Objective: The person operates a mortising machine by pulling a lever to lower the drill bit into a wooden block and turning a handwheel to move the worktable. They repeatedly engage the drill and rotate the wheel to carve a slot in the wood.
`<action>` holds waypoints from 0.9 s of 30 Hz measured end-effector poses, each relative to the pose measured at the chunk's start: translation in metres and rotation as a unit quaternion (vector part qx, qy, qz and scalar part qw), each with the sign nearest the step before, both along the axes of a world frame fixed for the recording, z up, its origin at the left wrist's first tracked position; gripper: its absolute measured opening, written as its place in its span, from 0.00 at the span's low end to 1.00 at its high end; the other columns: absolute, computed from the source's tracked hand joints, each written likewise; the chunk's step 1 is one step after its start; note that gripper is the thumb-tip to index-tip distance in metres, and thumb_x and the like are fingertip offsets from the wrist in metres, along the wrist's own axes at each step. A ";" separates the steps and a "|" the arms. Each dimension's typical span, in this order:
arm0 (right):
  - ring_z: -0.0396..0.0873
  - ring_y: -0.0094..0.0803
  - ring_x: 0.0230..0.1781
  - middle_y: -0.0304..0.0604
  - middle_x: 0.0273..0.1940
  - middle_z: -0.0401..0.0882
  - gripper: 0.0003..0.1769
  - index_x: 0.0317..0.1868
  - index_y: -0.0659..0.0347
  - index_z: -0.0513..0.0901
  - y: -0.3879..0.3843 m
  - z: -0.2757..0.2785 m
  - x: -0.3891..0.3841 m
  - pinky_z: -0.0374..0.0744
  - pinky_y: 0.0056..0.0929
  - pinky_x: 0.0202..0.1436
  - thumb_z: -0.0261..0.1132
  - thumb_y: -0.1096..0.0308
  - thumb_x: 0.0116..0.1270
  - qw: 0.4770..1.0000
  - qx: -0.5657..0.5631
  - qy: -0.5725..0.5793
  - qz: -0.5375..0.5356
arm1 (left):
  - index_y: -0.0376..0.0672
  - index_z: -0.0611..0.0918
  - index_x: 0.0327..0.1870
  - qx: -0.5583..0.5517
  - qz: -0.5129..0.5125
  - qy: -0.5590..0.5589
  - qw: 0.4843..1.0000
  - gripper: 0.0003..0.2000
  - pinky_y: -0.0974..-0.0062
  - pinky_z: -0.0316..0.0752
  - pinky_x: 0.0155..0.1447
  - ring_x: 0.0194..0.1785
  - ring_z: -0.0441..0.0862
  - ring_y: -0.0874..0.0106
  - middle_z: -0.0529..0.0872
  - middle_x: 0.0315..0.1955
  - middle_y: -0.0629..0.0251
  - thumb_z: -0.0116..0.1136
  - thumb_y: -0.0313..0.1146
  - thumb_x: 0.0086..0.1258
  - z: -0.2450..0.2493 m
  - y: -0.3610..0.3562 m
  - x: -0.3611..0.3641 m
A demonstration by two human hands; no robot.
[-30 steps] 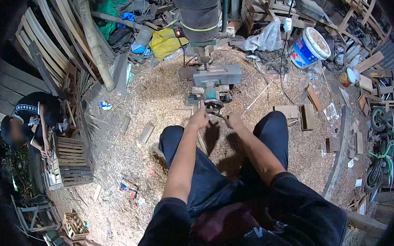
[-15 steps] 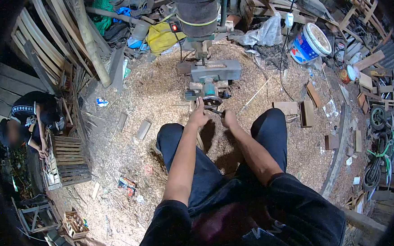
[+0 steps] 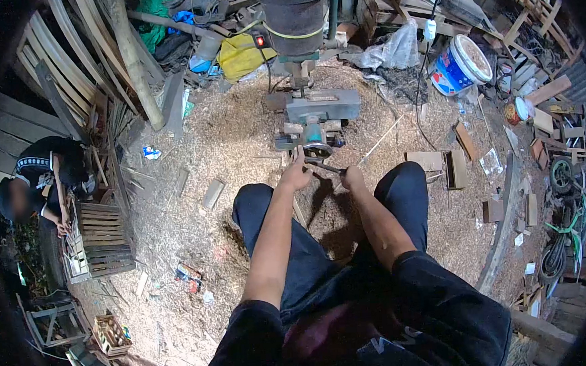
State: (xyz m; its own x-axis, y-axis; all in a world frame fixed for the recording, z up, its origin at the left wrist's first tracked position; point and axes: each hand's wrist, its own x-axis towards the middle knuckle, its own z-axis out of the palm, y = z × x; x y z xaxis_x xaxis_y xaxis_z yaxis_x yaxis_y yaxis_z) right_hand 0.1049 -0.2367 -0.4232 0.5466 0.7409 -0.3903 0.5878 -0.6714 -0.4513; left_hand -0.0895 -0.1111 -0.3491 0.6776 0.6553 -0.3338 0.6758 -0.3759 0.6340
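Since the earlier frame the thin metal bar (image 3: 325, 167) has swung clear of the knuckles, and the right hand (image 3: 354, 178) has slid outward along it. Its long axis runs slantwise, far end at the round head of the small machine (image 3: 322, 106), near end clamped in the right fist. The left hand (image 3: 297, 176) lies just left of the bar, fingers curled up against that head; whether it grips I cannot tell. All sits low on the sawdust floor (image 3: 237, 139) between the knees.
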 end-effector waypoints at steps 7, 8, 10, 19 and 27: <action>0.83 0.60 0.43 0.65 0.38 0.84 0.19 0.43 0.68 0.84 0.051 0.096 0.021 0.81 0.50 0.46 0.66 0.58 0.65 0.978 0.161 -0.095 -0.095 | 0.31 0.60 0.75 0.132 0.087 -0.196 0.968 0.35 0.66 0.55 0.79 0.76 0.60 0.50 0.64 0.72 0.37 0.58 0.35 0.70 0.042 0.033 0.000; 0.82 0.61 0.43 0.64 0.39 0.84 0.19 0.43 0.69 0.85 0.065 0.113 0.034 0.80 0.51 0.47 0.65 0.58 0.66 0.968 0.217 -0.085 -0.093 | 0.31 0.60 0.75 0.155 0.100 -0.212 0.960 0.34 0.66 0.56 0.78 0.76 0.61 0.49 0.65 0.71 0.37 0.58 0.36 0.71 0.059 0.041 0.001; 0.83 0.59 0.43 0.63 0.38 0.85 0.20 0.44 0.67 0.85 0.100 0.139 0.064 0.81 0.49 0.48 0.64 0.56 0.67 0.941 0.317 -0.088 -0.084 | 0.28 0.61 0.73 0.191 0.092 -0.269 0.939 0.33 0.63 0.57 0.78 0.75 0.61 0.47 0.63 0.72 0.36 0.57 0.34 0.70 0.109 0.055 0.008; 0.74 0.54 0.65 0.67 0.62 0.75 0.46 0.64 0.75 0.70 0.253 0.400 0.131 0.70 0.43 0.68 0.65 0.38 0.64 0.818 0.573 -0.030 -0.048 | 0.33 0.51 0.78 0.492 0.083 -0.383 0.777 0.41 0.58 0.48 0.80 0.80 0.48 0.47 0.50 0.78 0.41 0.59 0.39 0.71 0.333 0.104 0.084; 0.62 0.50 0.74 0.61 0.69 0.69 0.59 0.63 0.70 0.78 0.286 0.551 0.135 0.66 0.49 0.70 0.47 0.17 0.60 0.855 0.483 0.168 -0.087 | 0.46 0.58 0.76 0.511 0.098 -0.322 0.791 0.39 0.37 0.50 0.75 0.79 0.48 0.43 0.54 0.77 0.50 0.63 0.43 0.66 0.349 0.107 0.099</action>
State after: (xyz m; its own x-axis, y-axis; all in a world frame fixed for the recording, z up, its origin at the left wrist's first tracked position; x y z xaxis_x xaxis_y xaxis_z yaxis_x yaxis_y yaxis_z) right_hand 0.2395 0.0496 0.1274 0.6595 0.7241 0.2017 0.2455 0.0461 -0.9683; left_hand 0.0097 -0.0044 0.0003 0.3430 0.4734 0.8113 0.4450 -0.8425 0.3034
